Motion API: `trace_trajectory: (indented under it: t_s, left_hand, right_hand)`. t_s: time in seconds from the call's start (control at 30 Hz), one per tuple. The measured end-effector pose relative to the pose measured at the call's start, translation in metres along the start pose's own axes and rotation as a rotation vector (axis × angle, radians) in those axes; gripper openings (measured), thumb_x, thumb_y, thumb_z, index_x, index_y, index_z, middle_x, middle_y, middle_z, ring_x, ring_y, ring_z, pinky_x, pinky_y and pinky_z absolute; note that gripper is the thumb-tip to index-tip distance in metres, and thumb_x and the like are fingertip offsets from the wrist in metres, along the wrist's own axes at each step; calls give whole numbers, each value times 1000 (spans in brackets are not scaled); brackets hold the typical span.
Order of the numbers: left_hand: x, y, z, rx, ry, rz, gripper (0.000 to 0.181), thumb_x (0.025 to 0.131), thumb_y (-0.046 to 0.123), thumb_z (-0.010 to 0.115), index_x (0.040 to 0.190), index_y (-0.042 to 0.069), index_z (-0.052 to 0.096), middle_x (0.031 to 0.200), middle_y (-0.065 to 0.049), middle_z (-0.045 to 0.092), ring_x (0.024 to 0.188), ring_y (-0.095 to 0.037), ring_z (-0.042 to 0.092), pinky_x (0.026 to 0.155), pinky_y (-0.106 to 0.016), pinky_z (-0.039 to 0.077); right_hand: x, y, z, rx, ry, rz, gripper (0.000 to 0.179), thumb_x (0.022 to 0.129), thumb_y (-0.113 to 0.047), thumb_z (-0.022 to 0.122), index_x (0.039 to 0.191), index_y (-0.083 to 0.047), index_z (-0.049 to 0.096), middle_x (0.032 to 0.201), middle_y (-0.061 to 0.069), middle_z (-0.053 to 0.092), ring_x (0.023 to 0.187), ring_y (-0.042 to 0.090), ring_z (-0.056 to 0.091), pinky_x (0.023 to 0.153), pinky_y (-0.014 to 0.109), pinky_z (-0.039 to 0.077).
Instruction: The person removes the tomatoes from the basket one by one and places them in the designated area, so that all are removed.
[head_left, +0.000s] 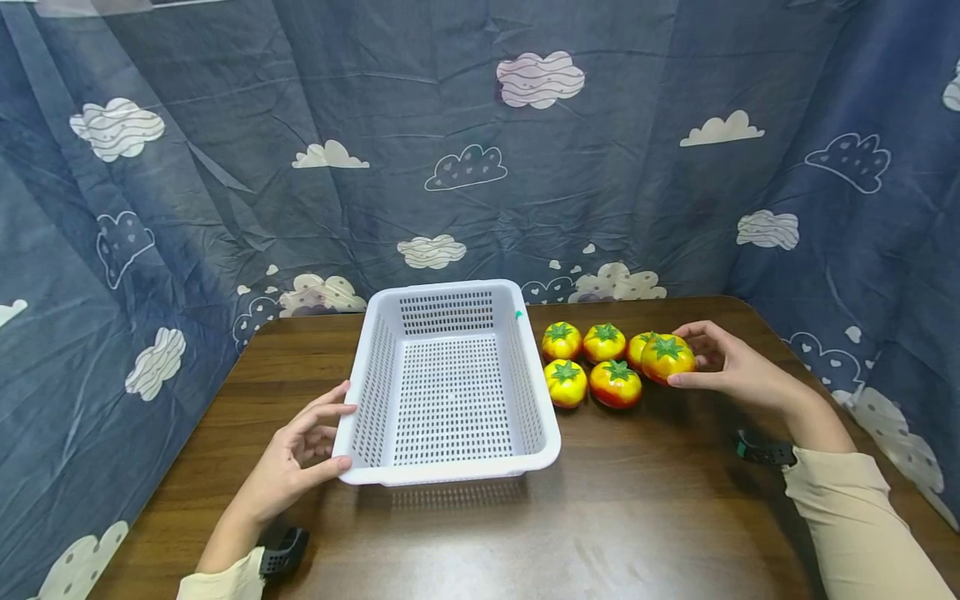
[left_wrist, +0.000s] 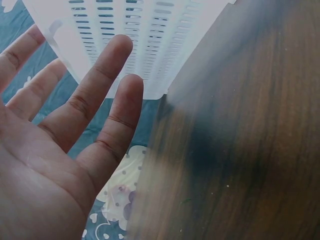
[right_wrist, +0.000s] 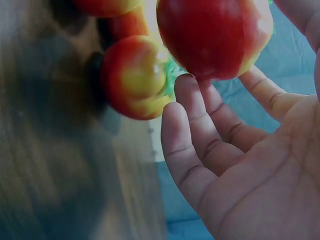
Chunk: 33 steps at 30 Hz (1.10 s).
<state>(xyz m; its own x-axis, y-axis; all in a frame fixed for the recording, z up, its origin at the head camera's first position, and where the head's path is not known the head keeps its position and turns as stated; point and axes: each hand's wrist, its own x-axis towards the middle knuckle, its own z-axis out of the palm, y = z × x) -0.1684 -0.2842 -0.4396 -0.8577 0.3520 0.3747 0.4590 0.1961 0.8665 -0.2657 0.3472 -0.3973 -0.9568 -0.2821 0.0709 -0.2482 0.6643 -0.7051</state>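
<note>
A white plastic basket (head_left: 447,471) with slotted walls and floor stands on the wooden table, nothing inside it. At its left side, my left hand (head_left: 288,458) touches the rim with spread thumb and fingers; the left wrist view shows these fingers fairly straight beside the slotted wall (left_wrist: 160,30). My right hand (head_left: 731,367) holds a shiny yellow-red tomato (head_left: 667,358) with a green star-shaped top between thumb and fingers. In the right wrist view that tomato (right_wrist: 215,37) rests at the fingertips, its red underside showing.
Several similar tomatoes (head_left: 615,385) sit in a group right of the basket; one (head_left: 636,346) is partly hidden behind the held one. The brown table (head_left: 637,517) extends in front. A blue cloud-patterned cloth (head_left: 450,217) hangs behind and at both sides.
</note>
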Motion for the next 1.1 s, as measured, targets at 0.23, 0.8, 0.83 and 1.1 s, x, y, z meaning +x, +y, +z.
trace_trajectory:
  t_s: [0.23,0.8,0.83,1.1]
  left_hand:
    - [0,1,1,-21,-7,40,60,87,-16,75,144,-7,58,173,-7,38,104,-14,75,78,-30,62]
    - [0,0,0,-22,-9,16,60,87,-16,74,144,-7,57,174,-10,36,105,-14,75,79,-30,63]
    - [0,0,0,-19,-8,6,60,87,-15,75,144,-6,57,174,-10,35,105,-14,75,79,-30,63]
    - [0,2,0,-5,-8,-32,62,87,-14,75,146,-3,57,175,-15,32,106,-14,75,79,-31,63]
  right_hand:
    - [-2,15,3,27,-8,31,64,96,-17,81,147,-1,46,128,17,61,96,10,62,80,21,54]
    - [-9,23,9,59,-69,77,69,95,-19,82,150,-2,44,130,18,63,100,10,63,83,21,55]
    - [-9,23,10,57,-74,81,69,95,-20,82,150,-2,44,131,19,63,101,10,63,83,21,54]
    - [-11,29,12,46,-111,89,69,96,-22,81,150,-3,43,134,20,64,105,12,64,87,19,54]
